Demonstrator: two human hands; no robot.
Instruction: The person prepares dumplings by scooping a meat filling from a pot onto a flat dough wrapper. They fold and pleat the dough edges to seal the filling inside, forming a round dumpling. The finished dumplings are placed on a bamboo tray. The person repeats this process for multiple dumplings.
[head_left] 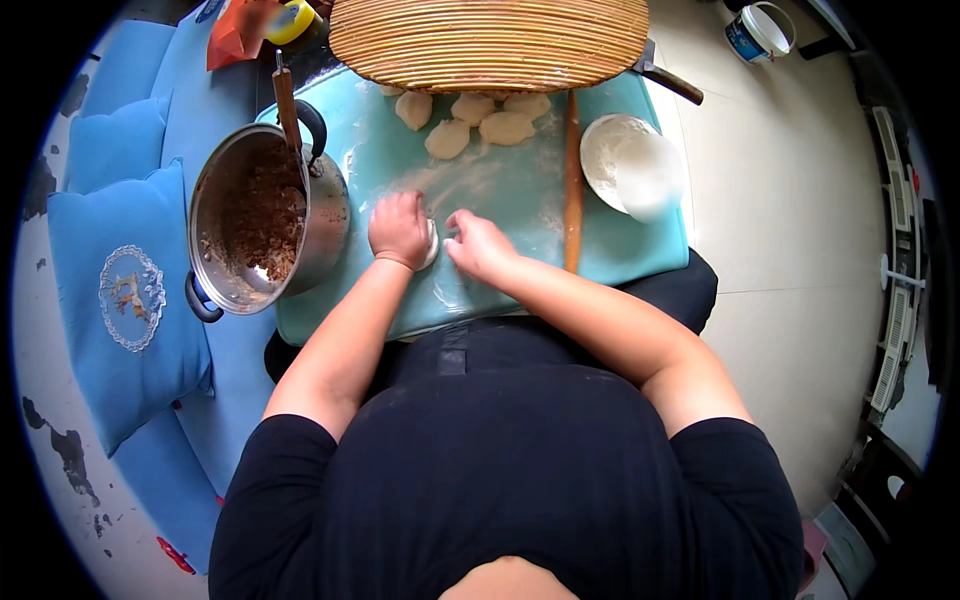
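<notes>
My left hand [398, 229] is curled around a small round piece of white dough [431, 246] on the floured teal board [620, 250]. My right hand [478, 245] pinches the same dough from its right side. Several flattened dough pieces [478, 122] lie at the board's far edge. A wooden rolling pin [573, 185] lies lengthwise to the right of my right hand.
A steel pot [262, 222] of brown minced filling with a wooden-handled utensil [287, 105] stands left of the board. A white bowl of flour [634, 166] sits at the right. A woven basket tray [488, 42] is at the far side. Blue cushions [125, 290] lie on the left.
</notes>
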